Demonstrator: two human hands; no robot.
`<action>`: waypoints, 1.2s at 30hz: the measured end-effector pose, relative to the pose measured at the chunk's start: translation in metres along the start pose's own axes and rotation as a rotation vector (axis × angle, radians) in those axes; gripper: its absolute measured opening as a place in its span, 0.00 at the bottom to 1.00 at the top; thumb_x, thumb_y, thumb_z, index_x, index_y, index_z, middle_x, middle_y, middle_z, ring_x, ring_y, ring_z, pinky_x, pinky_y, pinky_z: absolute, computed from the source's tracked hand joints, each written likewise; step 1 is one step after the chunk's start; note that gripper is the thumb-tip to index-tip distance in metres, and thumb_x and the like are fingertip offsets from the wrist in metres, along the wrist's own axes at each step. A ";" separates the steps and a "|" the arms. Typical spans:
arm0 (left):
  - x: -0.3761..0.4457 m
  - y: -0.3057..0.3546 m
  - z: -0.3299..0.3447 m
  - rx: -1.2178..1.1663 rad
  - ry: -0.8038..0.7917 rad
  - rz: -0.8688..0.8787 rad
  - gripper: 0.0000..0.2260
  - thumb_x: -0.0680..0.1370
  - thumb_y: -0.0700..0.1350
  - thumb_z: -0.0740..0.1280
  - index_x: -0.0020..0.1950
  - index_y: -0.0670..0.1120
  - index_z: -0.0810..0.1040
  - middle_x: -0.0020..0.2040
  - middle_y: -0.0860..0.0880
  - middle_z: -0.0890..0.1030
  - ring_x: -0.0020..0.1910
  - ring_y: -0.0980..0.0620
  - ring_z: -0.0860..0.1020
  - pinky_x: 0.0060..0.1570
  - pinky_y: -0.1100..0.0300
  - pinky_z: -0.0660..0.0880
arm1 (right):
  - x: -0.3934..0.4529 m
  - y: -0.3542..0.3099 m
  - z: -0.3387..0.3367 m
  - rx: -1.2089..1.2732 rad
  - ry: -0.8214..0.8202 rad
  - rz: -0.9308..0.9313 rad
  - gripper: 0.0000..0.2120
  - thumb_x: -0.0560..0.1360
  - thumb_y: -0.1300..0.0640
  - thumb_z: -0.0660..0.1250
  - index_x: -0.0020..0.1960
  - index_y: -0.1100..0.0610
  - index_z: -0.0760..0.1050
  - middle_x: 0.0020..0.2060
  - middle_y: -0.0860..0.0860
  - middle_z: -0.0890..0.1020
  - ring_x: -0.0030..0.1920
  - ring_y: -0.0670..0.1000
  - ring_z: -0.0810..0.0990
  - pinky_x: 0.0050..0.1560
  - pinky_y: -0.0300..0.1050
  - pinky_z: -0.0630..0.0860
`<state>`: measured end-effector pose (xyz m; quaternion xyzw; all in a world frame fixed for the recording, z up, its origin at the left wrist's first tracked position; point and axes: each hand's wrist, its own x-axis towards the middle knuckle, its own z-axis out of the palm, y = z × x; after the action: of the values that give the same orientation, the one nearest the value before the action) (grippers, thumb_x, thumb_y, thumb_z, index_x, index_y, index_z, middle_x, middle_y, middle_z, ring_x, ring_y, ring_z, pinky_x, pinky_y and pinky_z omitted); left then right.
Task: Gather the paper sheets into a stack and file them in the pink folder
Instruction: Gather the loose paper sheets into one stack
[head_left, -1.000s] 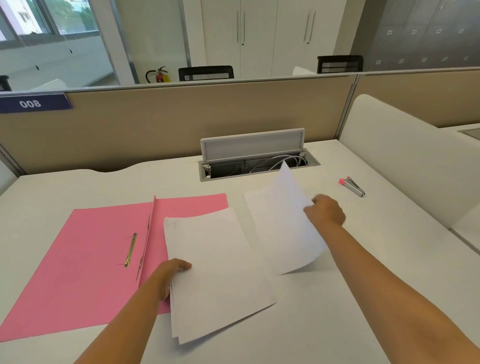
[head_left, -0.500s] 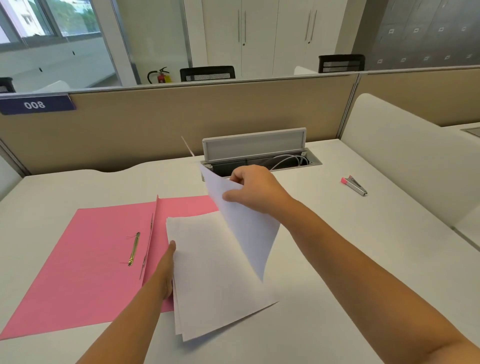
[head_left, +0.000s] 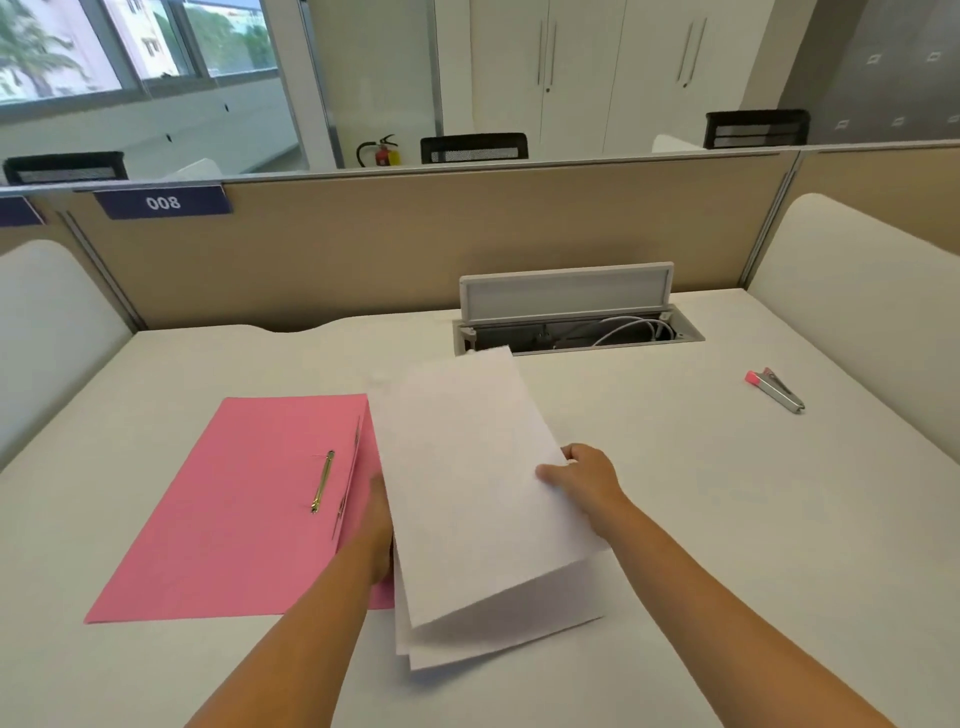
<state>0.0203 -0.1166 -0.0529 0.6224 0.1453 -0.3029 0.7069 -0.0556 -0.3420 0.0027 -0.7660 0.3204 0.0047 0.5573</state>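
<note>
No sheets (head_left: 467, 467) filed in pink folder (head_left: 249, 499)

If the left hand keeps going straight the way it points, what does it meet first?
The left hand points away along the sheets' left edge; ahead lies the pink folder, then bare desk. Depth is unclear.

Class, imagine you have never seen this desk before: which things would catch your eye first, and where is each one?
The open pink folder lies flat at the desk's left, its gold fastener showing. Beside it, at centre, the right hand holds a white sheet by its right edge, over the paper stack, while the left hand rests against the stack's left edge. Far right lies a small pink-tipped stapler.
</note>
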 end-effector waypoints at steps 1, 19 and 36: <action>0.002 -0.002 0.000 0.003 0.008 -0.036 0.29 0.76 0.67 0.48 0.43 0.48 0.80 0.47 0.48 0.83 0.38 0.46 0.81 0.43 0.53 0.75 | 0.003 0.011 0.006 -0.061 0.017 0.005 0.08 0.69 0.59 0.70 0.47 0.58 0.75 0.49 0.56 0.82 0.46 0.57 0.81 0.47 0.47 0.77; -0.025 -0.003 0.024 0.265 0.119 0.267 0.12 0.74 0.40 0.70 0.56 0.38 0.78 0.44 0.47 0.82 0.40 0.49 0.82 0.39 0.59 0.79 | 0.016 0.041 0.021 -0.333 0.086 -0.043 0.35 0.71 0.45 0.70 0.72 0.57 0.61 0.67 0.57 0.71 0.68 0.58 0.68 0.65 0.51 0.68; -0.065 0.069 0.031 0.220 -0.079 0.613 0.12 0.65 0.38 0.75 0.45 0.50 0.81 0.37 0.57 0.86 0.37 0.58 0.83 0.37 0.63 0.80 | -0.002 -0.027 -0.024 0.362 -0.176 -0.348 0.11 0.68 0.64 0.73 0.47 0.52 0.78 0.48 0.54 0.82 0.48 0.56 0.81 0.45 0.43 0.79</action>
<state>0.0074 -0.1277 0.0453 0.6976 -0.1099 -0.1139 0.6988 -0.0524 -0.3570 0.0361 -0.6939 0.1298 -0.0818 0.7035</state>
